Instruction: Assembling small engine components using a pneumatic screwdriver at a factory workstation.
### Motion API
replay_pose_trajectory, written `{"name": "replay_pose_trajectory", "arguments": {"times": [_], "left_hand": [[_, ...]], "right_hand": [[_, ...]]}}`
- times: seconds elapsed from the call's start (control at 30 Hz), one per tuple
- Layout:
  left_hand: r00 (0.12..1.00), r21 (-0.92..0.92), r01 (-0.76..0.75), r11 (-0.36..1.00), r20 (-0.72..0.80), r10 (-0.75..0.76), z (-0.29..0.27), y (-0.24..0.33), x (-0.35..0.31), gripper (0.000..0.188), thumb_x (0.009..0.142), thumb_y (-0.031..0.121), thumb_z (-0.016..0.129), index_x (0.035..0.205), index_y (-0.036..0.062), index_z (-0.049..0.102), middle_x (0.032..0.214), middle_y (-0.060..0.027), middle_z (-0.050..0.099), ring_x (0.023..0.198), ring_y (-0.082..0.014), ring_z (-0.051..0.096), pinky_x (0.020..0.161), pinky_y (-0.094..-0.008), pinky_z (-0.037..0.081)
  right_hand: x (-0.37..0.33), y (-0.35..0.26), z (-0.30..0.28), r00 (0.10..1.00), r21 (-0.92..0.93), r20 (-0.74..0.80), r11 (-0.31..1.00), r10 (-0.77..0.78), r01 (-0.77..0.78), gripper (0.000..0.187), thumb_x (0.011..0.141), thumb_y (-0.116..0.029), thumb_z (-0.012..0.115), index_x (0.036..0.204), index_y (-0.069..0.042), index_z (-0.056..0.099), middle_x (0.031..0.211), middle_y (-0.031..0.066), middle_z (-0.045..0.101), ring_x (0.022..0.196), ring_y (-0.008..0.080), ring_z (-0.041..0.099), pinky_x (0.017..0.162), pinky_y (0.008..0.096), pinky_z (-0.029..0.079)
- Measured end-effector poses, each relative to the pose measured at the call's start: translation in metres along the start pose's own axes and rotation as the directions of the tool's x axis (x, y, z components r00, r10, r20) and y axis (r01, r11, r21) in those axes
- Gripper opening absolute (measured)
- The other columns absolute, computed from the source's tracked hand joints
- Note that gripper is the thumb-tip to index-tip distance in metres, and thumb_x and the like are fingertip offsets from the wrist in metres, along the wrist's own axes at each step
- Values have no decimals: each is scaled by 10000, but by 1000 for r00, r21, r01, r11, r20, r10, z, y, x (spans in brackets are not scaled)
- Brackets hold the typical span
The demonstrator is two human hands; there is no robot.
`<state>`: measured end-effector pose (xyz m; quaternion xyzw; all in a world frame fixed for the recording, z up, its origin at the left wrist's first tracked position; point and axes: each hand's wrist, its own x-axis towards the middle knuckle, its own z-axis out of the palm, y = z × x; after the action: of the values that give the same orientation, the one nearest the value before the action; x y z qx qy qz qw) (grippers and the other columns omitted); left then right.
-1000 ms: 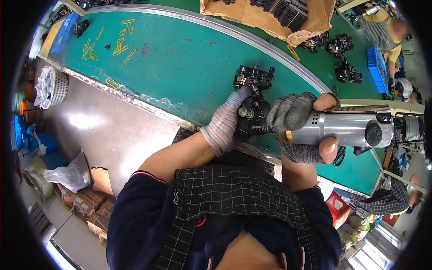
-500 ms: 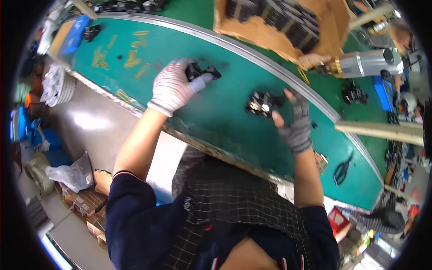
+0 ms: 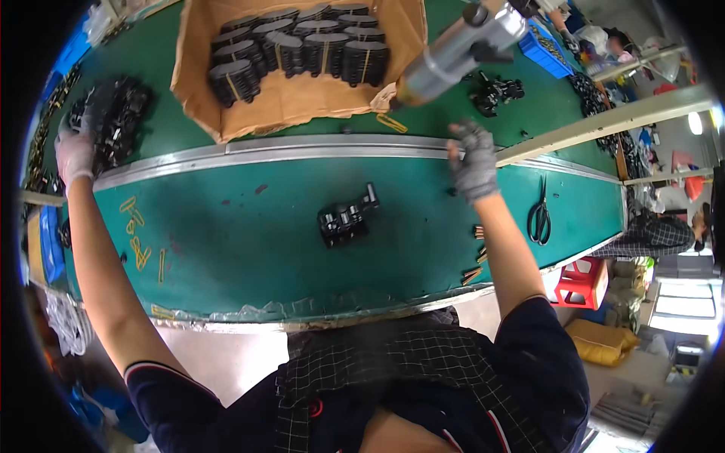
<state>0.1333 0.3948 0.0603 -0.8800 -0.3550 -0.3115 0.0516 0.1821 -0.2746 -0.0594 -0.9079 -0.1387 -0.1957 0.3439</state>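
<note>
My left hand (image 3: 75,155), in a pale glove, reaches to a heap of black mechanical parts (image 3: 119,124) at the far left. Its fingertips blend into the dark parts, so I cannot make out a grip. My right hand (image 3: 476,162), in a grey glove with bare fingertips, hovers by the metal rail (image 3: 302,149) right of centre. Thumb and fingers are apart there, with nothing between them. One black mechanical assembly (image 3: 343,220) with an upright arm lies mid-table, away from both hands.
Stacked black discs stand in a cardboard box (image 3: 204,98) behind the rail. A silver power tool (image 3: 461,57) hangs right of it, near another black assembly (image 3: 495,92). Yellow bands (image 3: 136,241), copper-coloured pins (image 3: 473,273) and black scissors (image 3: 540,215) lie on the green table. A beam (image 3: 604,124) crosses at right.
My left hand has moved from the near table, where it held a black part, out to the heap. My right hand has drawn away from the black assembly toward the rail. The view has swung.
</note>
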Motion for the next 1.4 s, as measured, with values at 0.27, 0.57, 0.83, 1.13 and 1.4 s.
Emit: {"name": "replay_pose_trajectory", "arguments": {"times": [0.27, 0.57, 0.83, 1.13, 1.4], "left_hand": [[776, -921, 128, 368, 324, 541, -88, 152, -228, 294, 852, 184, 683, 1067, -6, 619, 923, -77, 634, 887, -190, 584, 842, -310, 474], [511, -923, -83, 375, 284, 811, -105, 208, -328, 662, 725, 275, 778, 1286, 62, 498, 1149, -182, 593, 1057, -350, 566, 939, -407, 451], [555, -804, -368, 466, 213, 804, -67, 234, -259, 532, 802, 372, 668, 1213, 51, 563, 1143, -205, 600, 1109, -364, 534, 968, -435, 423], [685, -249, -683, 687, 108, 720, 1, 235, -141, 451, 730, 207, 688, 1153, 111, 567, 1194, -125, 575, 1090, -313, 550, 918, -430, 471], [628, -22, -742, 670, 330, 705, -30, 229, -146, 358, 714, 202, 704, 1035, 117, 571, 1088, -83, 575, 1003, -278, 581, 830, -397, 519]], "right_hand": [[120, 93, -22, 916, -481, -62, 792, 396, -375, 698, 747, -380, 737, 1327, -115, 455, 1287, 186, 517, 1169, 370, 511, 965, 422, 444], [72, 68, 15, 919, -207, 117, 914, 377, -348, 695, 737, -450, 741, 1303, -140, 482, 1086, 187, 650, 1029, 373, 614, 892, 450, 480], [78, 33, -19, 932, -455, 333, 890, 143, 27, 494, 800, -327, 719, 1198, -74, 571, 1110, 196, 639, 1012, 357, 611, 887, 394, 477], [61, -24, -16, 857, -35, 507, 996, 89, -82, 565, 782, -373, 750, 1212, -59, 562, 1044, 198, 654, 982, 345, 628, 833, 380, 501], [-2, -83, -29, 692, -70, 717, 980, -80, 186, 609, 784, -378, 731, 1257, -55, 525, 1141, 193, 609, 1061, 350, 588, 895, 409, 482]]}}
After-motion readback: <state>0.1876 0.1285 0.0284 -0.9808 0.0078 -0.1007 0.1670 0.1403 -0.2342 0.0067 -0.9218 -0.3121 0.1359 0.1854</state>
